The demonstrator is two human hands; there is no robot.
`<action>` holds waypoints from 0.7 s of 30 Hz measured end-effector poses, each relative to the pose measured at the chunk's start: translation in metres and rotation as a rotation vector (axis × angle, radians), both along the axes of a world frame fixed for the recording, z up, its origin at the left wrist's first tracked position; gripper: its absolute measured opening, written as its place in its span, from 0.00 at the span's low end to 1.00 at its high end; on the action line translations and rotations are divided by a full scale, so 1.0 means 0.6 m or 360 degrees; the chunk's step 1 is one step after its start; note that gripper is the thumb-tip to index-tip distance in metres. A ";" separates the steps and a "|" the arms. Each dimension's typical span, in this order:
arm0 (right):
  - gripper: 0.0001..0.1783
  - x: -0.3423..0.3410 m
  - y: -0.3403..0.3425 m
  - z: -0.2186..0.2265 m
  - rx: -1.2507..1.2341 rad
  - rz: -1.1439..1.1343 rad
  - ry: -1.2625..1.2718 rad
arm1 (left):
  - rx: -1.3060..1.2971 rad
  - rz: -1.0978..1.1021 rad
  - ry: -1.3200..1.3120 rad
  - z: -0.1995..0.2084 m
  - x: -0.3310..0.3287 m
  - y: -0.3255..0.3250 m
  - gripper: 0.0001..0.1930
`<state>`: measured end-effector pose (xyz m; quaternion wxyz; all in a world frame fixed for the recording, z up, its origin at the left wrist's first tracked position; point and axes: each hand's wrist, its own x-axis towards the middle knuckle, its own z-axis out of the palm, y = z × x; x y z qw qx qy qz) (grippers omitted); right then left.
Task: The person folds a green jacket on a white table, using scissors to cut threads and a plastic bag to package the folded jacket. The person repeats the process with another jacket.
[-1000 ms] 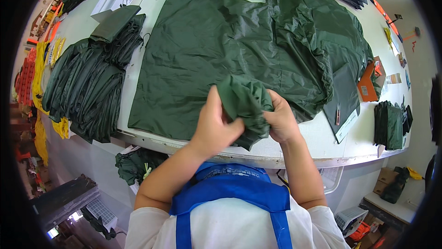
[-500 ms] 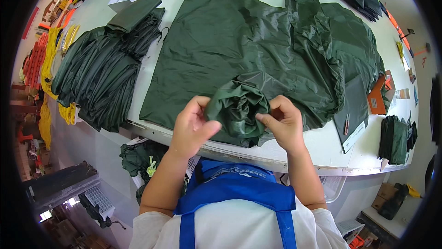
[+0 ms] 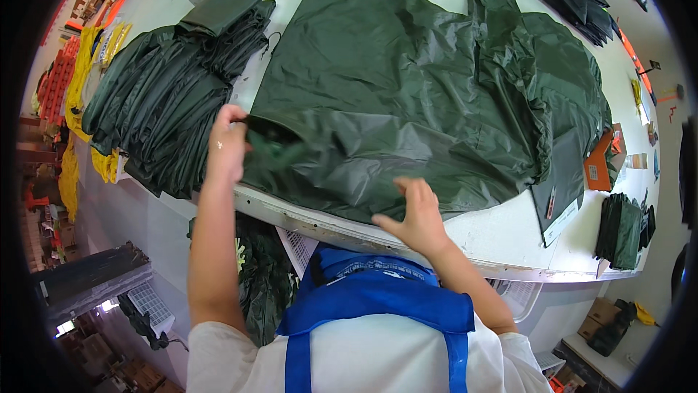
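Observation:
A dark green raincoat (image 3: 371, 51) of thin, shiny fabric is spread over the white table, creased toward its right part. Its sleeve (image 3: 349, 149) lies stretched along the near side, with the open end at the left. My left hand (image 3: 230, 144) is closed on the edge of that opening, fingers pinching the fabric; the inside of the opening is blurred. Over the near edge of the raincoat hovers my right hand (image 3: 418, 215), thumb and fingers apart and nothing between them.
Left of the raincoat is a pile of folded dark green garments (image 3: 160, 102). An orange box (image 3: 598, 164), a dark sheet with a small cutter (image 3: 551, 202) and a green folded stack (image 3: 619, 229) sit at the right. The table edge (image 3: 327, 234) runs close before me.
The bunched sleeve between my hands has been drawn out flat to the left. My left hand moved left with its end; my right hand let go and came nearer to me.

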<state>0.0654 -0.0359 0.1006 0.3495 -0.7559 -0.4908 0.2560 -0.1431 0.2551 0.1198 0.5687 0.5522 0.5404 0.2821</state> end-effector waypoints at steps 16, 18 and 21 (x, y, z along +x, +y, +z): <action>0.52 0.001 -0.138 -0.132 -0.0920 -0.0101 -0.0620 | 0.0873 0.0008 0.0797 -0.158 -0.120 0.034 0.15; 0.51 0.004 -0.138 -0.129 -0.0906 -0.0119 -0.0555 | 0.0973 -0.0337 0.0730 -0.140 -0.103 -0.067 0.22; 0.47 0.002 -0.138 -0.118 -0.0762 -0.0128 -0.0556 | 0.0908 -0.0268 0.0486 -0.194 -0.085 -0.111 0.22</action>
